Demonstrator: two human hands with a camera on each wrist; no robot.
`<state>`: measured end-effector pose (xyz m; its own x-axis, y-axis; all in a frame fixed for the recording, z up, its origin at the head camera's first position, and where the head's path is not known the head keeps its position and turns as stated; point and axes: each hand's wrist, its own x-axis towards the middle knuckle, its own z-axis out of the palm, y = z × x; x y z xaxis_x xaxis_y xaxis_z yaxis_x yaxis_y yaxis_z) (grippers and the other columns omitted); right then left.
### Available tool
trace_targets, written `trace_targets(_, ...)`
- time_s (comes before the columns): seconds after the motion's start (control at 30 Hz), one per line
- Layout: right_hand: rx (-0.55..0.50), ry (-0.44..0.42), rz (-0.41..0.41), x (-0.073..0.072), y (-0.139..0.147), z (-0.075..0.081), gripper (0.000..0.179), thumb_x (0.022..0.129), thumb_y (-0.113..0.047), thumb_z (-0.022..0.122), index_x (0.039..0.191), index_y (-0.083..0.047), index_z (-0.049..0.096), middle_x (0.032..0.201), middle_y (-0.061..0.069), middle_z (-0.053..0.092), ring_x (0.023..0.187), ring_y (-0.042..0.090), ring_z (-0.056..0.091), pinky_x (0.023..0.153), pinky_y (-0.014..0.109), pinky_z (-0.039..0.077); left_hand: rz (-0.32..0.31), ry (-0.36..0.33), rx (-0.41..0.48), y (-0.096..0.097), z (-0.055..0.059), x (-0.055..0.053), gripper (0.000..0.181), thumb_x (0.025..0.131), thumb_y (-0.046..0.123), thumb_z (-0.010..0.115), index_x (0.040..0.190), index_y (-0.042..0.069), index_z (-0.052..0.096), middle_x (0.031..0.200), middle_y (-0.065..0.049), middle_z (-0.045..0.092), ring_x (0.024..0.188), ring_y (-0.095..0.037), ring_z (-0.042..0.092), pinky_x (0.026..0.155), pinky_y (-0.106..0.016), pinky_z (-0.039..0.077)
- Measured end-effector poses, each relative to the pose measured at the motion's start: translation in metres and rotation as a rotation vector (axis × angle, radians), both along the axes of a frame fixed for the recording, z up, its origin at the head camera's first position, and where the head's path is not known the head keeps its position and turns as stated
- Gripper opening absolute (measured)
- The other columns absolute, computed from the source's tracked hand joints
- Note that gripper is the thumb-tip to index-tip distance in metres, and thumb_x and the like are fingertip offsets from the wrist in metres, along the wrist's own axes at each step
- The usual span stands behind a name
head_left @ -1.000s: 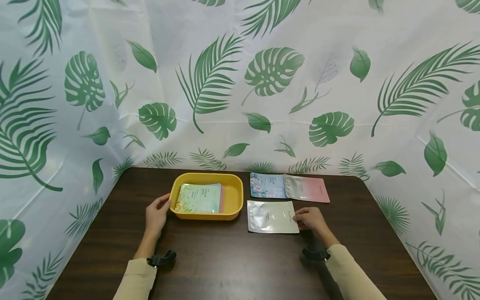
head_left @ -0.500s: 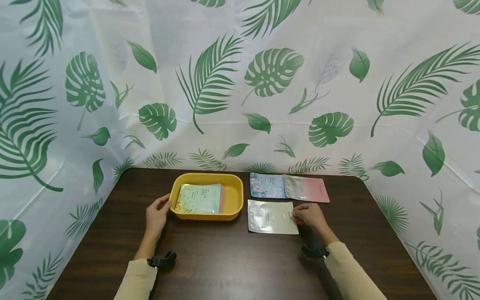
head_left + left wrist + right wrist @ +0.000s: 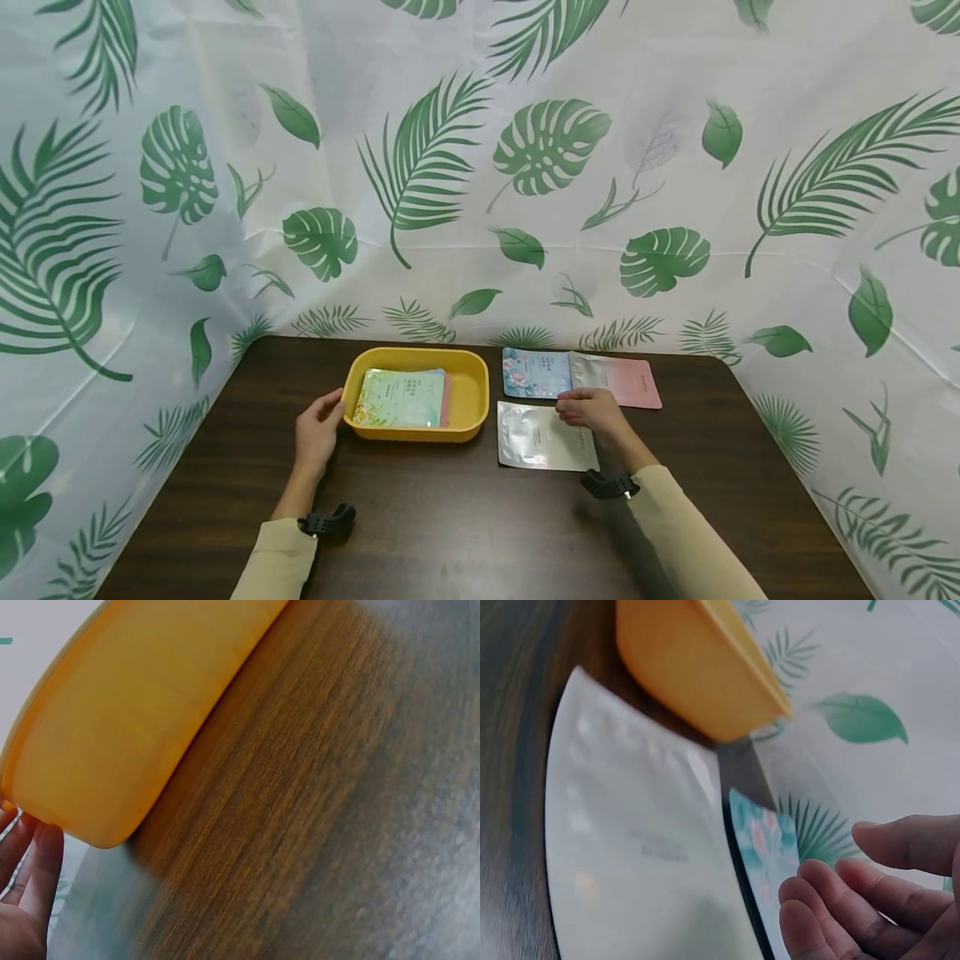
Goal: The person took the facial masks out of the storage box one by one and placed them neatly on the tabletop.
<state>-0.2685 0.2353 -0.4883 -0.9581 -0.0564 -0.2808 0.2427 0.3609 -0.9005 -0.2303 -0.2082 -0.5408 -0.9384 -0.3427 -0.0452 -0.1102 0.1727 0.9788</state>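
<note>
My left hand [image 3: 317,429] is at the left end of a yellow plastic basket [image 3: 420,434], its fingertips touching the end wall. In the left wrist view, straight fingers [image 3: 46,859] meet that wall near the rim. Inside the basket lies a green floral sheet mask packet [image 3: 401,398], with a pink edge showing beneath. My right hand [image 3: 600,414] hovers over the right part of a silver-cream sheet mask packet [image 3: 534,437], which lies flat on the table. Its thumb and fingers are apart with nothing between them in the right wrist view.
Behind the silver-cream packet lie a blue floral packet [image 3: 536,372] and a pink-and-silver packet [image 3: 633,382], side by side with edges overlapping. The dark wooden table [image 3: 465,533] ends at a leaf-patterned white curtain [image 3: 442,283].
My right hand has left the right edge of the silver-cream packet and moved left and up over it. The left hand stays at the basket, and the packets lie where they were.
</note>
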Motion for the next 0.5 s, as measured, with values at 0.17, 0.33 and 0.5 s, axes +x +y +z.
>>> trace_targets(0.17, -0.065, -0.005, 0.03, -0.003, -0.011, 0.006, 0.04, 0.096, -0.011, 0.058, 0.125, 0.016, 0.054, 0.112, 0.027, 0.067, 0.098, 0.03, 0.069, 0.09, 0.042, 0.057, -0.006, 0.008, -0.003, 0.0, 0.001, 0.001, 0.04, 0.101, 0.024, 0.054, 0.135, 0.004, 0.055, 0.139, -0.015, 0.055, 0.102, -0.001, 0.051, 0.076, -0.001, 0.044)
trace_targets(0.33, -0.117, -0.001, 0.039, -0.006, -0.023, 0.012, 0.04, 0.097, -0.011, 0.057, 0.126, 0.016, 0.053, 0.114, 0.029, 0.067, 0.094, 0.027, 0.07, 0.088, 0.039, 0.058, 0.0, 0.026, 0.0, 0.0, 0.0, 0.001, 0.038, 0.1, 0.021, 0.055, 0.134, 0.003, 0.056, 0.138, -0.015, 0.056, 0.095, 0.007, 0.051, 0.076, -0.002, 0.045)
trace_targets(0.5, -0.142, 0.006, 0.044, -0.01, -0.035, 0.021, 0.037, 0.096, -0.01, 0.058, 0.124, 0.015, 0.056, 0.106, 0.023, 0.07, 0.091, 0.026, 0.07, 0.089, 0.042, 0.057, 0.002, 0.027, 0.0, 0.002, 0.0, 0.001, 0.038, 0.1, 0.021, 0.055, 0.134, 0.003, 0.056, 0.139, -0.016, 0.055, 0.095, 0.007, 0.05, 0.076, -0.001, 0.045)
